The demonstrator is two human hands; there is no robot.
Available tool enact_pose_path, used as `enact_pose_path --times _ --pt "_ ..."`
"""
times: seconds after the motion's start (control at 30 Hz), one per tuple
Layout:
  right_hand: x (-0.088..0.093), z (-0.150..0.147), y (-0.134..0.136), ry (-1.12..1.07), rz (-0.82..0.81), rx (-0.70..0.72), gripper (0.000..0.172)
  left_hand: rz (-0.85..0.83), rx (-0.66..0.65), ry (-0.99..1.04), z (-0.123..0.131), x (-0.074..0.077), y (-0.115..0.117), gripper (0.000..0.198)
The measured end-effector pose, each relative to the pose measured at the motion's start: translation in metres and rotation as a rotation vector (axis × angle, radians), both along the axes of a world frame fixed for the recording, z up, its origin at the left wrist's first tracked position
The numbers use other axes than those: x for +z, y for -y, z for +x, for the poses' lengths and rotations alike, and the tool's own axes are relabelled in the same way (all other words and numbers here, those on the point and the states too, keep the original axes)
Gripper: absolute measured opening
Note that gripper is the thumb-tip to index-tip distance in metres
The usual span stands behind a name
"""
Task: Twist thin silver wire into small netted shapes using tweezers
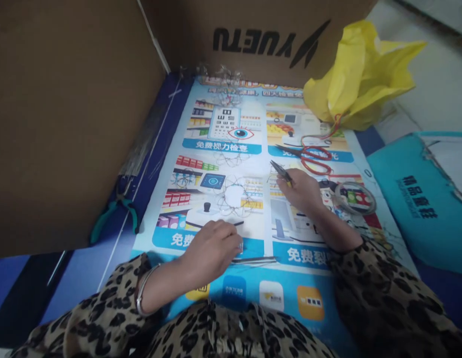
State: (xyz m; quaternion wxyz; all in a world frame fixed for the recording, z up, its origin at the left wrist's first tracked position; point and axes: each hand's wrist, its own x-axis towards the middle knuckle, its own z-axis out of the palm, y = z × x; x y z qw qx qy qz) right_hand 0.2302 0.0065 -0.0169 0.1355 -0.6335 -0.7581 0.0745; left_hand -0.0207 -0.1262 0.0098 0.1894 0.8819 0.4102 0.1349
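Note:
My right hand [303, 191] is closed around a pair of pliers [279, 170] with dark, narrow jaws that point up and left. My left hand [214, 248] rests low over the printed poster [266, 199], its fingers curled together; whatever they may pinch is hidden. Just right of those fingers lie several short, straight wires [255, 260]. A flower-shaped loop of thin wire [236, 214] lies beyond my left hand. Farther off is a similar wire shape [231, 159], with a tangled pile of wire pieces [228, 84] at the back.
Red-handled scissors [316, 160] lie beyond my right hand, and a clear round coil [354, 198] sits right of it. Teal-handled pliers [121, 211] and a bundle of straight wires [137, 154] are at left. Cardboard [74, 124], a yellow bag [350, 84] and a teal package [413, 194] border the surface.

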Motion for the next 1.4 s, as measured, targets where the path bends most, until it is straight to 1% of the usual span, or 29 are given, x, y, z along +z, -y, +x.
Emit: enact_pose_path --times 0.1,0.2,0.3,0.37,0.4,0.43,0.53,0.6,0.67,0.73,0.77,0.9,1.0,1.17,1.3,1.4 --pt "0.002 0.001 0.002 -0.079 0.038 0.006 0.025 0.048 -0.022 0.003 -0.001 -0.005 -0.003 0.014" --pt "0.004 0.001 0.007 -0.141 0.092 0.045 0.020 0.096 -0.030 0.094 -0.003 -0.009 -0.006 0.014" --pt "0.006 -0.002 0.015 -0.181 0.188 0.133 0.012 0.115 -0.009 0.176 -0.005 -0.010 -0.008 0.014" --pt "0.007 -0.005 0.020 -0.202 0.246 0.236 0.005 0.122 0.007 0.204 -0.006 -0.010 -0.009 0.014" --pt "0.008 -0.007 0.023 -0.235 0.265 0.319 0.003 0.122 0.012 0.216 -0.006 -0.010 -0.009 0.013" --pt "0.009 -0.010 0.025 -0.259 0.279 0.398 0.006 0.119 0.016 0.226 -0.007 -0.009 -0.010 0.013" --pt "0.013 -0.015 0.031 -0.292 0.271 0.563 0.019 0.095 0.007 0.244 -0.008 -0.008 -0.011 0.012" --pt "0.014 -0.018 0.036 -0.319 0.277 0.654 0.022 0.081 -0.009 0.253 -0.008 -0.007 -0.012 0.010" --pt "0.014 -0.020 0.043 -0.343 0.279 0.779 0.023 0.071 -0.025 0.267 -0.009 -0.006 -0.013 0.010" --pt "0.013 -0.021 0.049 -0.309 0.287 0.890 0.024 0.067 -0.034 0.273 -0.009 -0.006 -0.013 0.010" --pt "0.013 -0.021 0.052 -0.272 0.287 0.921 0.024 0.065 -0.037 0.273 -0.009 -0.007 -0.013 0.009" --pt "0.012 -0.023 0.060 -0.139 0.312 0.955 0.023 0.059 -0.056 0.279 -0.009 -0.008 -0.013 0.008" --pt "0.013 -0.025 0.062 -0.109 0.325 0.985 0.022 0.045 -0.063 0.278 -0.009 -0.008 -0.013 0.008" --pt "0.011 -0.027 0.063 -0.049 0.280 1.004 0.023 0.010 -0.060 0.294 -0.008 -0.005 -0.014 0.010" --pt "0.011 -0.028 0.063 -0.051 0.288 1.009 0.023 -0.003 -0.062 0.304 -0.008 -0.004 -0.014 0.012" --pt "0.012 -0.025 0.060 -0.104 0.329 0.956 0.022 -0.015 -0.060 0.313 -0.008 -0.004 -0.014 0.011"
